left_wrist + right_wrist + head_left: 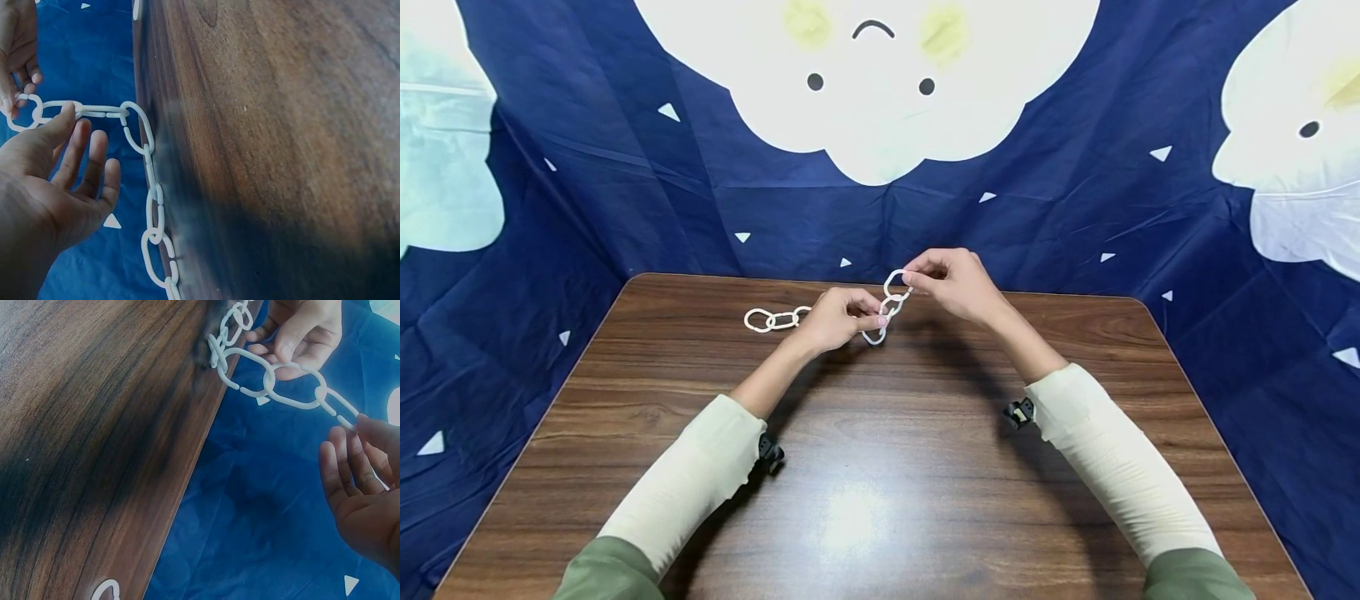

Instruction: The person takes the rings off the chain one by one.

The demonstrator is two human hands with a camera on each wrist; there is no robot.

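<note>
Hands: both are raised near the far side of the table, close to each other but apart, each pinching part of one white chain.
Left hand: the person's left hand [837, 321] has thumb and forefinger closed on a link, while the other fingers spread loosely.
Right hand: the person's right hand [957, 285] is a little farther from the person and grips the end link between thumb and fingertips.
White chain: the chain [270, 380] is made of oval links, several with a small gap in one side; it stretches between the two hands, sags just below the left one, then runs left along the tabletop near the far edge.
Single link: in the right wrist view, part of a white link [112, 585] shows on the table at the bottom; whether it joins anything cannot be told.
Sleeves: cream cloth [688, 479] covers the forearms, with green fabric [612, 571] above; a small black device [771, 454] sits by each sleeve end.
Table: brown wood grain [925, 500], with a bright reflection on the near part.
Backdrop: dark blue cloth [647, 200] surrounds the far side and both ends, printed with white clouds [880, 125] and small white triangles.
</note>
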